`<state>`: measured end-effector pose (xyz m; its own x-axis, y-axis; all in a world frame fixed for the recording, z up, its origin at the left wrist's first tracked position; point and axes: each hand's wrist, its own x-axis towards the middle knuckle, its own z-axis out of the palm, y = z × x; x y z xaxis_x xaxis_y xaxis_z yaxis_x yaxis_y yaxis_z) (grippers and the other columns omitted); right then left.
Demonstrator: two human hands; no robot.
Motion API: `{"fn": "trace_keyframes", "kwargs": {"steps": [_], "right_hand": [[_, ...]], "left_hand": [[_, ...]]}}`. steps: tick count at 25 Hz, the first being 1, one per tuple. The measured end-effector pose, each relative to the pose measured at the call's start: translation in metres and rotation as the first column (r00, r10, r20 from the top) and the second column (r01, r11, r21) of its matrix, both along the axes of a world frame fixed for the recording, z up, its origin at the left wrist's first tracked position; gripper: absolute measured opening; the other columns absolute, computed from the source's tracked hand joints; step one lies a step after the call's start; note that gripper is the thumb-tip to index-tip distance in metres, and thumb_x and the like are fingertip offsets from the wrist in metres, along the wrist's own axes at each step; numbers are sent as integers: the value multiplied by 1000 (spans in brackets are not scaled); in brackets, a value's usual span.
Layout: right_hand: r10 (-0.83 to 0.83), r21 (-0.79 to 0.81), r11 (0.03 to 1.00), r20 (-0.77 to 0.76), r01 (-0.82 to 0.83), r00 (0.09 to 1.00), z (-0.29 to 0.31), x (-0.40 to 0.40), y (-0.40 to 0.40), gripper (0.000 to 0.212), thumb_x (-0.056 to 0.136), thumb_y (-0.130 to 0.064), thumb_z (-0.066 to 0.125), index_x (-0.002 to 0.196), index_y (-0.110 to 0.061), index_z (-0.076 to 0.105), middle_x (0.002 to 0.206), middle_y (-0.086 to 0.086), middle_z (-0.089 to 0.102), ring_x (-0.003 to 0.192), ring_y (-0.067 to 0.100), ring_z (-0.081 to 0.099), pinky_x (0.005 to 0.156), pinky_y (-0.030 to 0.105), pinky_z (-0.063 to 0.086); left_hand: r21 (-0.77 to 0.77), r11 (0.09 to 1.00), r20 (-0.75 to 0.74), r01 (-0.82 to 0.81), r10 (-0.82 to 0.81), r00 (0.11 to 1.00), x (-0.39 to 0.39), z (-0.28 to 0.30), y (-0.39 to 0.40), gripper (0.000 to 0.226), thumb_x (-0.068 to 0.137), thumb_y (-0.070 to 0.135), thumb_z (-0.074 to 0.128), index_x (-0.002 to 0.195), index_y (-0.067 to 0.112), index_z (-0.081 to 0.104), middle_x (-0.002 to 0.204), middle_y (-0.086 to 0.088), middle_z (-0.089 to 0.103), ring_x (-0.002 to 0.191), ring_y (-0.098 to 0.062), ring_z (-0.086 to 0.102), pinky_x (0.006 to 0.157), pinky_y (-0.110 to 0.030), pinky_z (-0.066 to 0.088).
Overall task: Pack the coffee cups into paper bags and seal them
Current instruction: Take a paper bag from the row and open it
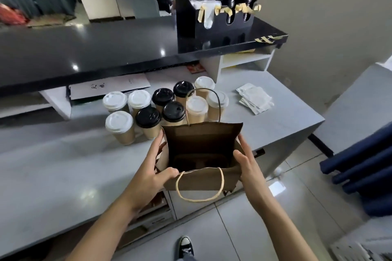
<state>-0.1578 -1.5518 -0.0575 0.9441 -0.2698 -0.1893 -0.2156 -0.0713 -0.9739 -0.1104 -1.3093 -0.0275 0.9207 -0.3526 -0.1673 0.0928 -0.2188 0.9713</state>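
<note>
bag: brown paper bag (203, 154) stands upright with its mouth spread wide, at the near edge of the grey worktop (63, 165), near handle (199, 186) flopped down over the front, far handle (203, 104) standing up.
inside: looks like a cardboard cup carrier sitting on the bottom, too dark to be sure, and no cup in there yet.
left hand: left hand (148, 174) grips the bag's left side, thumb hooked over the near rim, fingers up along the outside wall.
right hand: right hand (247, 161) holds the right side, thumb just inside the rim, fingers (244, 144) laid up the outer wall.
hands together: well apart, one on each side of the bag, both clamped on it and holding the mouth open.
cups: ten lidded coffee cups (167, 108) bunched on the worktop just behind the bag, all upright; white lids (118, 122) on the left and right ends, four black lids (172, 111) in the middle.
key relation: the cups lie straight ahead of the hands, beyond the far wall of the bag, so any pick reaches up and over that wall; the cluster runs left to right.
nearer hand: the black-lidded pair at front sits closest to the left hand; the white-lidded pair under the handle favours the right.
step, by my read: bag opened and steadied, packing not yet begun, sealing far off.
also there: white napkin packets (255, 99) off to the right; a black organiser (212, 17) on the dark upper counter.
</note>
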Motion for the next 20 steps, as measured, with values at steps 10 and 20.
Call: {"fn": "trace_keyframes", "kwargs": {"steps": [10,20], "right_hand": [[165,-6,986,-72,-166,984,6,78,-13,61,88,-68,41,147,-68,23,157,-32,27,150,9,29,122,58,28],[259,21,966,-49,-258,965,6,109,-38,59,87,-66,47,144,-69,31,155,-30,40,144,6,41,121,53,32]], "left_hand": [[-22,995,3,-96,96,995,40,-16,9,99,80,23,76,157,45,17,136,58,34,138,25,24,104,0,28],[-23,979,-15,-200,200,980,61,-12,-6,100,82,27,85,156,48,21,145,41,38,127,29,36,96,-1,36]]}}
